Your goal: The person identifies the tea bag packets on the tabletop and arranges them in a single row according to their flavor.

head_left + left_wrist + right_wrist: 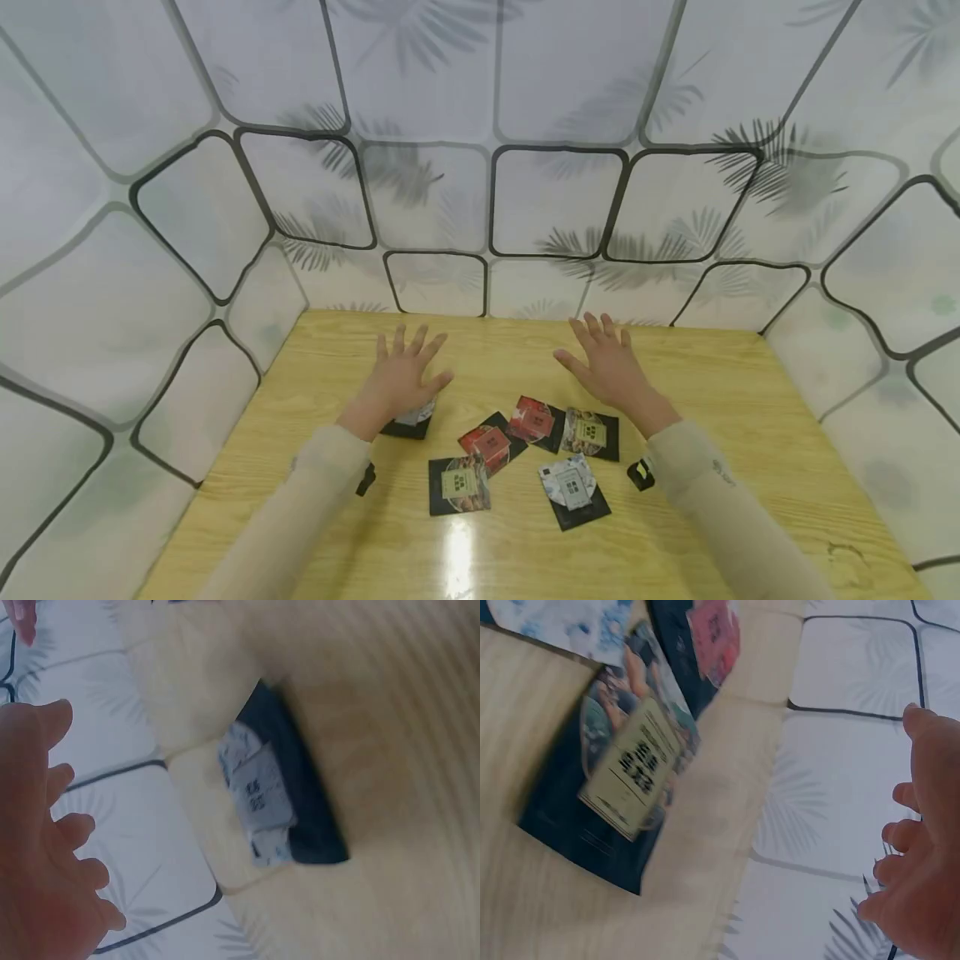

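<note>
Both hands are held out over the table with fingers spread and nothing in them. Beneath my left hand (401,379) is a black packet with a grey-white label (262,787), partly hidden by that hand in the head view. My right hand (606,367) is above and beyond a black packet with a yellow label (590,432). Two red-labelled packets, one on the left (491,447) and one on the right (535,422), lie between the hands. Nearer to me are another yellow-labelled packet (459,485) and a tilted white-patterned packet (574,490).
The packets lie on a yellow wood-grain table (300,517). White sheeting with dark line shapes and leaf prints (435,200) rises behind the table's back edge and along both sides. Small black objects show at the left cuff (365,480) and right cuff (641,474).
</note>
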Available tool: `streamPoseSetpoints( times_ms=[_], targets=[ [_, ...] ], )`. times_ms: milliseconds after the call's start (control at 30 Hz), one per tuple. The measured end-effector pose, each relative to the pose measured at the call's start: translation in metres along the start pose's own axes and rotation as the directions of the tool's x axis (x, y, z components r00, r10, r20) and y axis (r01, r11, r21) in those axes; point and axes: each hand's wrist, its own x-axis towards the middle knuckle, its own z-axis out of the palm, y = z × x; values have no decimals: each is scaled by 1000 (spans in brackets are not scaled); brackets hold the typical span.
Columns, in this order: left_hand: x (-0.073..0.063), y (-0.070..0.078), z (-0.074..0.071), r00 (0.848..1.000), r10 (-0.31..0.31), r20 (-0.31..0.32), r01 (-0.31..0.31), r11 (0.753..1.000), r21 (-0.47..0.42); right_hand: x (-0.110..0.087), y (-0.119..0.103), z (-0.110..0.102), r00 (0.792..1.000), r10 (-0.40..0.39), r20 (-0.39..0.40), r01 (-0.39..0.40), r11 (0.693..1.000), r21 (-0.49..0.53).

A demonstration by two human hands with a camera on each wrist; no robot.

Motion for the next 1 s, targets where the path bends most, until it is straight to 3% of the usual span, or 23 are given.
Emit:
streamPoseSetpoints(
  times_ms=[267,500,667,833,1000],
  targets=[
    [-14,23,34,989,119,89,-112,990,-81,-19,-14,32,996,-89,29,86,991,99],
    [-24,42,59,970,203,134,-191,976,-101,-35,-19,63,974,-216,70,211,975,75],
    [-28,48,69,966,212,147,-194,973,-127,-43,-19,74,958,-250,143,241,968,77],
    [-30,51,75,964,215,156,-198,974,-114,-48,-19,78,944,-235,232,226,972,66],
    [-31,53,76,965,212,157,-200,976,-87,-51,-17,80,943,-211,257,197,977,78]
  ],
)
